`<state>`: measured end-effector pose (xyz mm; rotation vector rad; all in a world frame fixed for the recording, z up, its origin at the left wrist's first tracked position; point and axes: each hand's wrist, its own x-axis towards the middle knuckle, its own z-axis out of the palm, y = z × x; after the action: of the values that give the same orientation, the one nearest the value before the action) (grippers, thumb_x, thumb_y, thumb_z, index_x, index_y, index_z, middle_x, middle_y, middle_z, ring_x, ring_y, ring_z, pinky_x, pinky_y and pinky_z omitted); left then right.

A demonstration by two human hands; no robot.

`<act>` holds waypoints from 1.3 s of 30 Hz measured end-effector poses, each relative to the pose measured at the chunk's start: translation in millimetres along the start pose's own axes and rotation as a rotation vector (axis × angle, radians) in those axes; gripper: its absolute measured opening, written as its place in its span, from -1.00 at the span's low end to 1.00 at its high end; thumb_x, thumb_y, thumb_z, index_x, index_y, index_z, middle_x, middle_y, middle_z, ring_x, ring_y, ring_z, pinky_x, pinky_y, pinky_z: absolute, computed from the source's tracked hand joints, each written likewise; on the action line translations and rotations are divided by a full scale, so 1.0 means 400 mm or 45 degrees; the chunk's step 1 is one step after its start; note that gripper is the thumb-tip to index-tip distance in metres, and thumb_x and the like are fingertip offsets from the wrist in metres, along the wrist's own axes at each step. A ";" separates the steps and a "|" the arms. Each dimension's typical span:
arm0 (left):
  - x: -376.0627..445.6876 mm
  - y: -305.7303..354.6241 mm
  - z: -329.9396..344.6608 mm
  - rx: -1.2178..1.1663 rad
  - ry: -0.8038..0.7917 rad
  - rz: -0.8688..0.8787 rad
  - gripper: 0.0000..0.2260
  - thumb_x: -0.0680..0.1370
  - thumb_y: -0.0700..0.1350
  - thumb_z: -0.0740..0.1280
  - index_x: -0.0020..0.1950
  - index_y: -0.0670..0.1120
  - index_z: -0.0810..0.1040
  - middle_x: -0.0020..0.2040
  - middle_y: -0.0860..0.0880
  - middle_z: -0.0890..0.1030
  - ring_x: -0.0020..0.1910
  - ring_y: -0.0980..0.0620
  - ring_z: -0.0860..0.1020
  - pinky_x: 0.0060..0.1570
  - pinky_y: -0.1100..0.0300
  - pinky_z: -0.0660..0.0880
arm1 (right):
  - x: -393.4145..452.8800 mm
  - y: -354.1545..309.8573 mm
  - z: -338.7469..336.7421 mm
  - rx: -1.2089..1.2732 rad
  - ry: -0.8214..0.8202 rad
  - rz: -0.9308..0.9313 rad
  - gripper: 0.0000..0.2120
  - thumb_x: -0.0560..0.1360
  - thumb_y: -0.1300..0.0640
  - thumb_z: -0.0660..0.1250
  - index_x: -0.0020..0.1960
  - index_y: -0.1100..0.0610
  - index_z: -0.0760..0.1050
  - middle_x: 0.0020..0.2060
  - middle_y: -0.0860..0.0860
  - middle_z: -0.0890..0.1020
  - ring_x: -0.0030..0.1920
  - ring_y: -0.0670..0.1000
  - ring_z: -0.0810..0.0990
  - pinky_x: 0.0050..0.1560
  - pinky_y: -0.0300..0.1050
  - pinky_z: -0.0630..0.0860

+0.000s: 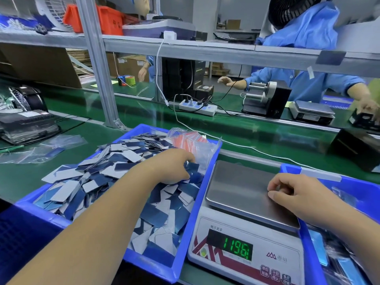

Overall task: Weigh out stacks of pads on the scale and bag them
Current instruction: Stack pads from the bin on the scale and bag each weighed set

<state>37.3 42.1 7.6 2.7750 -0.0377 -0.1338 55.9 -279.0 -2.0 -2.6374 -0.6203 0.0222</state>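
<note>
A blue bin point(186, 229) at the left holds a loose heap of blue and white pads point(115, 173). My left hand point(174, 167) reaches into the far right of the heap, its fingers curled round a few dark blue pads. A digital scale point(246, 251) stands to the right of the bin, with a green reading lit on its display point(236, 246). No pads lie on the steel scale pan point(236, 182). My right hand point(292, 192) rests on the right side of the pan, fingers curled and thumb on the metal, with nothing visible in it.
A bundle of clear bags with red strips point(193, 142) lies at the bin's far end. A second blue bin point(349, 182) with bagged items stands at the right. Clear bags point(41, 149) lie on the green belt at the left. A white cable point(246, 147) runs behind the scale. People in blue work opposite.
</note>
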 end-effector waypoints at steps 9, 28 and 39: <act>-0.007 0.052 -0.046 -0.709 0.369 0.010 -0.72 0.55 -0.20 0.38 0.15 0.15 0.52 -0.01 0.19 0.50 -0.47 0.23 0.50 -0.51 0.38 0.37 | 0.005 0.002 0.002 0.011 0.092 0.038 -0.85 0.48 0.06 0.37 -0.25 -0.12 0.56 -0.39 -0.24 0.60 -0.31 -0.24 0.52 -0.33 -0.40 0.40; 0.064 0.254 0.140 -0.008 0.115 0.315 -0.67 0.61 0.21 0.20 0.32 0.16 0.53 0.24 0.03 0.43 0.33 -0.02 0.19 0.17 0.02 0.12 | 0.016 0.027 -0.001 0.071 0.242 0.147 -0.85 0.48 0.11 0.34 -0.27 -0.02 0.56 -0.45 -0.28 0.56 -0.36 -0.30 0.47 -0.33 -0.48 0.35; 0.071 0.134 0.097 -0.732 0.522 -0.028 -0.82 0.58 -0.14 0.24 -0.13 0.07 0.58 -0.36 0.18 0.52 -0.39 0.22 0.44 -0.36 0.29 0.36 | 0.013 0.025 0.000 0.067 0.233 0.127 -0.83 0.48 0.10 0.34 -0.28 -0.03 0.56 -0.45 -0.30 0.56 -0.34 -0.30 0.48 -0.32 -0.49 0.35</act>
<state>61.1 -22.8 -11.8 2.1793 0.1179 0.3638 64.7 -284.8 -5.5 -2.5800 -0.4213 -0.1693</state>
